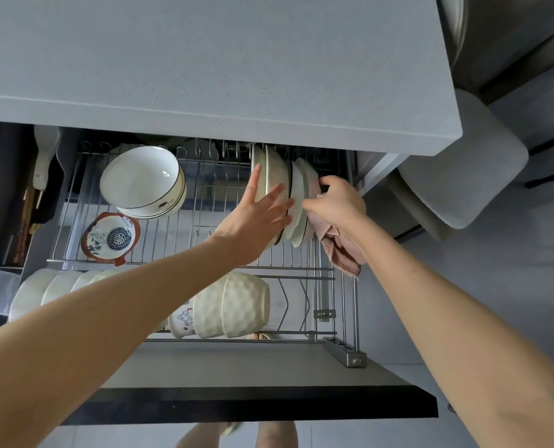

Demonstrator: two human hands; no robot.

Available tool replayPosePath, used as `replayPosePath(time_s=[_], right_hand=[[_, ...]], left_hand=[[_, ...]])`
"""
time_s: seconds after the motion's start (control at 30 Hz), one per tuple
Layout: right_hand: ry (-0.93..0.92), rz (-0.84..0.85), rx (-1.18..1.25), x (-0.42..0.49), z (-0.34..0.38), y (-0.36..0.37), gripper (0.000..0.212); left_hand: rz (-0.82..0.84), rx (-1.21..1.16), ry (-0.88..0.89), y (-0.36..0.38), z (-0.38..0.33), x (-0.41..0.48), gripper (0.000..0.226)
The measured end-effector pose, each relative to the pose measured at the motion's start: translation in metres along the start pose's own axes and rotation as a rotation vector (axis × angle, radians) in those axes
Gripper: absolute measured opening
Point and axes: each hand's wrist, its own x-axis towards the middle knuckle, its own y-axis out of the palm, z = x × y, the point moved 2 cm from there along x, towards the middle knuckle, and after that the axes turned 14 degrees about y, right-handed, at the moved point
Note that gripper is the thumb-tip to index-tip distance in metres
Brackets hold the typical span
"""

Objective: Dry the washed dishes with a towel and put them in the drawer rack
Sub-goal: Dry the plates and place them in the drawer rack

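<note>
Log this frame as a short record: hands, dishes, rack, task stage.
left hand: open, fingers spread flat against the upright plates
right hand: grips the pink towel, fingers at the end plate's rim
plates: standing on edge in the drawer rack, back right
other dishes: stacked bowls back left, patterned dish just in front, textured bowls on their sides, front row
stage: placing plates in rack

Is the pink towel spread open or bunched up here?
Bunched up. The pink towel hangs crumpled from the right hand, which grips it beside the plates standing in the drawer rack.
</note>
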Motion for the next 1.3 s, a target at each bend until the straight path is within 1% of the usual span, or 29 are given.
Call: replayPosePath(time_s=[0.13,0.2,0.27,0.33,0.4,0.5,0.57,0.63,0.73,0.8,0.87,0.9,0.93,0.97,1.0,1.03,1.07,1.1,1.13,1.23,1.3], right_hand=[[-0.022,-0.020,-0.004,-0.001,0.004,0.011,0.047],[-0.011,-0.004,0.018,0.002,0.004,0.015,0.055],[-0.005,0.012,0.074,0.008,0.003,0.018,0.060],[-0.010,0.031,0.140,0.013,0.005,0.017,0.059],[-0.018,0.072,0.210,0.020,0.006,0.016,0.066],[-0.034,0.095,0.163,0.027,0.008,0.013,0.074],[-0.056,0.066,0.093,0.027,0.006,0.010,0.072],[-0.065,0.030,0.069,0.023,0.002,0.008,0.069],[-0.068,-0.027,0.074,0.007,-0.001,0.001,0.069],[-0.079,-0.077,0.127,-0.010,-0.004,-0.008,0.063],[-0.093,-0.087,0.264,-0.033,-0.006,-0.019,0.054],[-0.103,-0.069,0.360,-0.047,-0.006,-0.026,0.048],[-0.110,-0.038,0.467,-0.062,-0.004,-0.034,0.043],[-0.117,0.011,0.566,-0.078,0.000,-0.040,0.039],[-0.127,0.071,0.647,-0.094,0.006,-0.047,0.040],[-0.140,0.138,0.710,-0.111,0.013,-0.052,0.044],[-0.156,0.201,0.752,-0.127,0.022,-0.056,0.050],[-0.170,0.256,0.774,-0.143,0.032,-0.058,0.054],[-0.187,0.309,0.793,-0.158,0.044,-0.060,0.054],[-0.284,0.425,0.815,-0.200,0.078,-0.059,0.035],[-0.354,0.483,0.772,-0.226,0.102,-0.052,0.029]], left_hand=[[0.015,-0.007,-0.020,-0.001,0.001,-0.003,0.060],[0.026,0.002,-0.022,-0.001,0.001,-0.002,0.061],[0.033,0.013,-0.026,0.000,0.001,-0.002,0.062],[0.027,0.006,-0.027,0.001,0.001,-0.003,0.060],[0.019,-0.019,-0.030,0.002,0.001,-0.003,0.060],[-0.017,-0.104,-0.048,-0.001,0.002,-0.004,0.057],[-0.048,-0.180,-0.071,-0.005,0.003,-0.007,0.053],[-0.043,-0.213,-0.087,-0.009,0.005,-0.011,0.052],[-0.026,-0.244,-0.102,-0.018,0.008,-0.021,0.052],[-0.044,-0.328,-0.119,-0.025,0.011,-0.028,0.052],[-0.104,-0.533,-0.201,-0.032,0.013,-0.039,0.052],[-0.142,-0.725,-0.269,-0.037,0.014,-0.047,0.054],[-0.188,-1.012,-0.351,-0.044,0.015,-0.057,0.060],[-0.247,-1.376,-0.430,-0.053,0.015,-0.069,0.067],[-0.320,-1.744,-0.470,-0.063,0.014,-0.083,0.074],[-0.397,-1.990,-0.471,-0.074,0.013,-0.097,0.078],[-0.459,-2.103,-0.464,-0.082,0.013,-0.112,0.080],[-0.513,-2.166,-0.477,-0.087,0.011,-0.128,0.079],[-0.571,-2.206,-0.531,-0.092,0.009,-0.144,0.075],[-0.722,-2.201,-0.811,-0.101,0.005,-0.197,0.061],[-0.785,-2.168,-0.985,-0.103,0.003,-0.235,0.046]])
